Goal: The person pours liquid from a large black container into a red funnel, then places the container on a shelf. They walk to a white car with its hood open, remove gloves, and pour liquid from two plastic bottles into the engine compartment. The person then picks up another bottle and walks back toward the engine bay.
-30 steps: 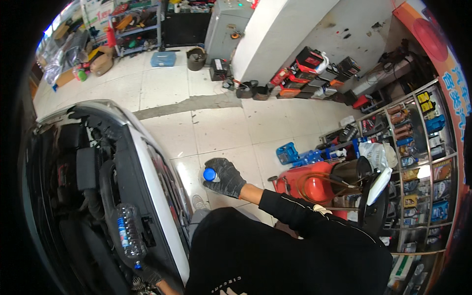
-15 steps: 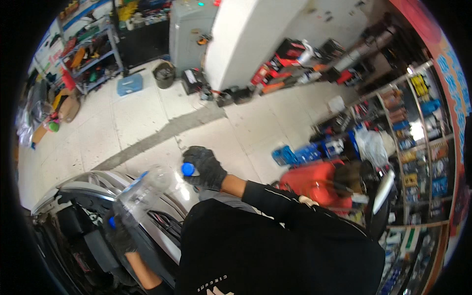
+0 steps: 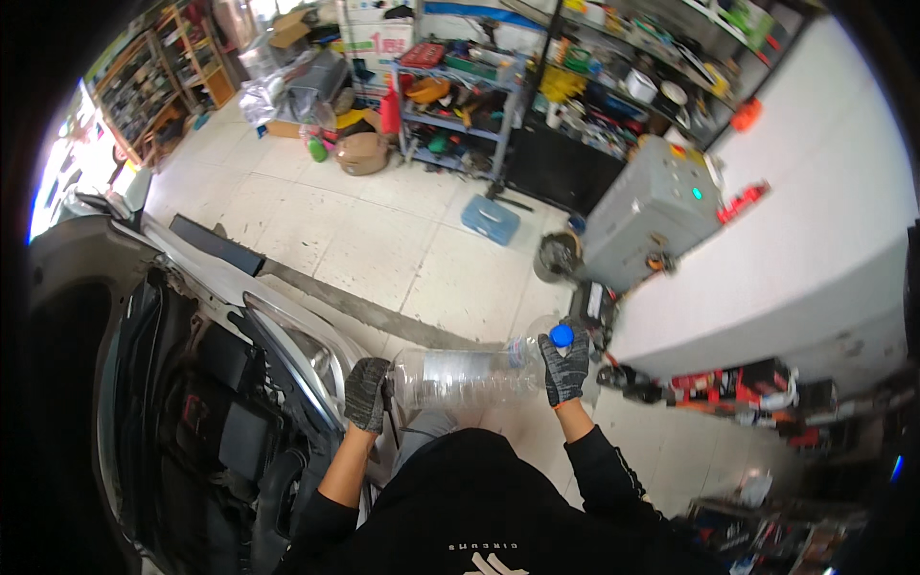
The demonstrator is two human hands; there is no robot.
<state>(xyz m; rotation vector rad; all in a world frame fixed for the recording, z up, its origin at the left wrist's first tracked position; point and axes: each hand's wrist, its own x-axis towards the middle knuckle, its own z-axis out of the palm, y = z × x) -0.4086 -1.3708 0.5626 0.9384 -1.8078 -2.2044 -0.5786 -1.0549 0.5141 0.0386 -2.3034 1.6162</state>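
A large clear plastic bottle (image 3: 460, 379) stretches sideways in front of my body. At its left end my left hand (image 3: 367, 395), in a dark grey knit glove, is closed on it. My right hand (image 3: 565, 372), gloved alike, is closed just below a blue cap (image 3: 562, 335) that faces up. Clear plastic shows around that hand, seemingly a second bottle under the cap, but overlap hides where one ends and the other starts. Close by my left hand is a car's open engine bay (image 3: 230, 422).
The car's light fender (image 3: 316, 350) runs along my left. Ahead on the tiled floor lie a blue case (image 3: 490, 219) and a black bucket (image 3: 558, 257). A grey cabinet (image 3: 647, 216) stands by a white pillar (image 3: 795, 249). Tool shelves (image 3: 455, 115) line the back.
My view has swung left, toward the car and shelves. Both hands now sit more level in front of me, bottle between them. The blue cap at my left hand no longer shows.
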